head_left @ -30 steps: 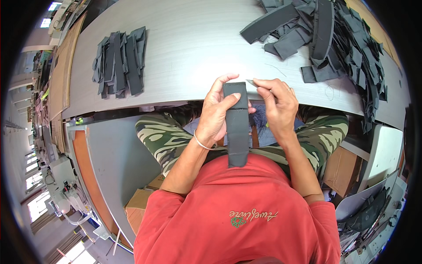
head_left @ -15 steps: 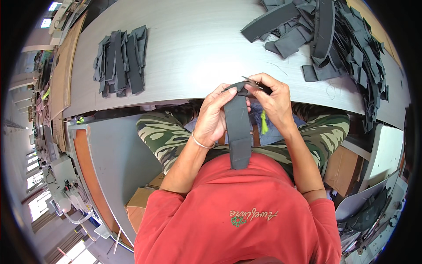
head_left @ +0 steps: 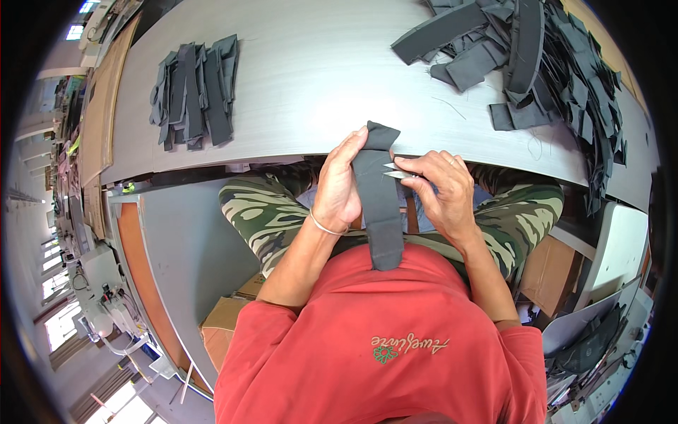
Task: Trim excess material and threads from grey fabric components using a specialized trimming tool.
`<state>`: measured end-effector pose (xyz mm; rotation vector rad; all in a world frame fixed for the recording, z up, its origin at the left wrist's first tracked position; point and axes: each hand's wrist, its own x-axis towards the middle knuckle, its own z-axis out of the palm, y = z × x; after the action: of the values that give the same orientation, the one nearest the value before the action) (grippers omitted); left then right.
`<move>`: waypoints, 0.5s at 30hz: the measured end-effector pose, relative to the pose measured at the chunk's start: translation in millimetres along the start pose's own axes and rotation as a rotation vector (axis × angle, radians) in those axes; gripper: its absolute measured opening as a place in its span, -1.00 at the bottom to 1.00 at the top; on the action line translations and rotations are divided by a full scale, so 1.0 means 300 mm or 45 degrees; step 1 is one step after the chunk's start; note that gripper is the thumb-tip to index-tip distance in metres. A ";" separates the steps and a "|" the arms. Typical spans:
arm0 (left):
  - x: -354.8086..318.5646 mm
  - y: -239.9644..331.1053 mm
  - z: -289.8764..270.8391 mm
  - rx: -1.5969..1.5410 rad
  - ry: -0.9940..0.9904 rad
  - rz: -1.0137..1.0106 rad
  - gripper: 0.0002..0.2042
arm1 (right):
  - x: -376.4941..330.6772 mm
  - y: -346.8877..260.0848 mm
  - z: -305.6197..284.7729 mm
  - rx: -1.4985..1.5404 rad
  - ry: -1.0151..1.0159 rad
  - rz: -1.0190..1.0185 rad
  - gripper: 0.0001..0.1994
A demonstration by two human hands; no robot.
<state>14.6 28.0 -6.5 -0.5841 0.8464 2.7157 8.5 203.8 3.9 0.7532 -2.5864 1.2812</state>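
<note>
A dark grey fabric strip hangs down from my left hand over my lap, its lower end reaching my shirt. The left fingers grip its upper part from the left side, and the strip's top end is folded at an angle above them. In my right hand is a pair of thread snips, held between thumb and fingers. Their pointed blades show slightly apart at the strip's right edge; the handles are hidden in the palm.
On the pale table a small stack of dark strips lies at the left. A large heap of similar strips covers the right, some hanging over the front edge. Loose threads lie near it. Cardboard boxes stand under the table.
The snips have turned from pointing up at the strip's top to pointing left at its side edge. My right hand has lowered. The strip's top end has swung upward and lies flatter.
</note>
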 end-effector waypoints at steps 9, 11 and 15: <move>-0.020 0.020 0.017 -0.041 0.057 -0.028 -0.80 | -0.004 -0.009 -0.022 0.109 0.026 0.081 -0.84; -0.012 0.016 0.006 -0.043 0.051 -0.020 -0.80 | -0.003 -0.013 -0.019 0.074 0.034 0.041 -0.84; -0.009 0.009 0.001 -0.039 0.019 -0.038 -0.81 | -0.003 -0.014 -0.006 0.013 0.038 -0.022 -0.82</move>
<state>16.1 25.7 -3.8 -0.6191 0.7949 2.7048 11.2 203.2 7.7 0.7512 -2.5465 1.2912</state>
